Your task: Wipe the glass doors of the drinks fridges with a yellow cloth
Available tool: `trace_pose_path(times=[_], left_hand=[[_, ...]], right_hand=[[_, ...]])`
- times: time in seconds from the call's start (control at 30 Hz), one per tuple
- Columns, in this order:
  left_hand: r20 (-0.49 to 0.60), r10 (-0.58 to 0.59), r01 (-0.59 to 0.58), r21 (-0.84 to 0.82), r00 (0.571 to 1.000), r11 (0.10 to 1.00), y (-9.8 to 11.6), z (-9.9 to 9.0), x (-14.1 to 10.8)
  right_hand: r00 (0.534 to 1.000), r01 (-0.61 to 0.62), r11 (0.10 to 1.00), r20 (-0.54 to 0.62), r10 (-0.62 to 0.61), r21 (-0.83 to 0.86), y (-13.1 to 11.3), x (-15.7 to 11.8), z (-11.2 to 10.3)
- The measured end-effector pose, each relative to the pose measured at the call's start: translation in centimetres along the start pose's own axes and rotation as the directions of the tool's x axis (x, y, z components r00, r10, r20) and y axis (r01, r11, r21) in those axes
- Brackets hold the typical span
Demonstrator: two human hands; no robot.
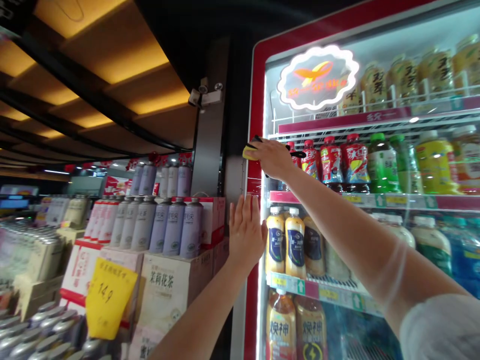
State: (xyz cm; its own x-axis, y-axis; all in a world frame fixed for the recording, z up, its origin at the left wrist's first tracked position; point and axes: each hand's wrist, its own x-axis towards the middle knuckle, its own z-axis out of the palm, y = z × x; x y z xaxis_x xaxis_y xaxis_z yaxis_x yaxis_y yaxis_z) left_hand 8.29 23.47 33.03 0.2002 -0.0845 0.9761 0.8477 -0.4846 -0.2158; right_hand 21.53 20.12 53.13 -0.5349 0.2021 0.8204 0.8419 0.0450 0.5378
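My right hand (273, 159) is raised to the red door frame (258, 75) of a glass-fronted drinks fridge. Its fingers press on a yellow and black cloth or pad (250, 152), which lies against the left edge of the frame; part of it is hidden under the hand. Lower and to the left, my left hand (245, 232) has its fingers stretched upward and holds nothing. It is at the left side of the frame, and whether the palm touches the surface cannot be made out.
Behind the glass stand rows of bottles (294, 240) on shelves. To the left, purple and grey cans (191, 227) stand on stacked cartons (165, 285), with a yellow price sign (108, 295) in front. A dark pillar (210, 130) rises beside the fridge.
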Motion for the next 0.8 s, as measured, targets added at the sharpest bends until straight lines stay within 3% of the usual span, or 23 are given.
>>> trace_pose_path(times=[0.1, 0.27, 0.33, 0.4, 0.57, 0.7, 0.8], left_hand=[[-0.009, -0.009, 0.009, -0.002, 1.000, 1.000, 0.0, 0.0, 0.0], [-0.040, -0.060, 0.060, -0.021, 0.997, 0.998, 0.3, 0.1, 0.0], [-0.042, -0.073, 0.072, -0.023, 0.996, 0.997, 0.4, 0.1, 0.0], [-0.043, -0.064, 0.063, -0.021, 0.997, 0.998, 0.5, 0.1, 0.1], [-0.043, -0.056, 0.054, -0.031, 0.998, 0.998, 0.3, 0.2, 0.1], [-0.047, -0.058, 0.056, -0.046, 0.997, 0.997, 0.3, 0.1, 0.1], [-0.045, -0.058, 0.055, -0.052, 0.997, 0.997, 0.2, 0.1, 0.1]], right_hand=[[1.000, -0.005, 1.000, -0.024, 0.004, -0.008, -0.2, 0.3, 0.3], [0.983, 0.164, 0.984, 0.071, -0.169, 0.062, -2.4, -4.3, 0.8], [0.970, 0.211, 0.973, 0.107, -0.221, 0.092, -2.5, -4.9, 0.5], [0.971, 0.194, 0.977, 0.120, -0.204, 0.088, -1.9, -4.4, 0.0], [0.999, 0.030, 1.000, 0.040, -0.030, 0.000, -1.6, -3.7, -0.6], [0.990, 0.131, 0.991, 0.055, -0.133, 0.029, -3.3, -6.7, -0.2], [0.978, 0.186, 0.982, 0.088, -0.188, 0.032, -3.0, -7.4, -0.6]])
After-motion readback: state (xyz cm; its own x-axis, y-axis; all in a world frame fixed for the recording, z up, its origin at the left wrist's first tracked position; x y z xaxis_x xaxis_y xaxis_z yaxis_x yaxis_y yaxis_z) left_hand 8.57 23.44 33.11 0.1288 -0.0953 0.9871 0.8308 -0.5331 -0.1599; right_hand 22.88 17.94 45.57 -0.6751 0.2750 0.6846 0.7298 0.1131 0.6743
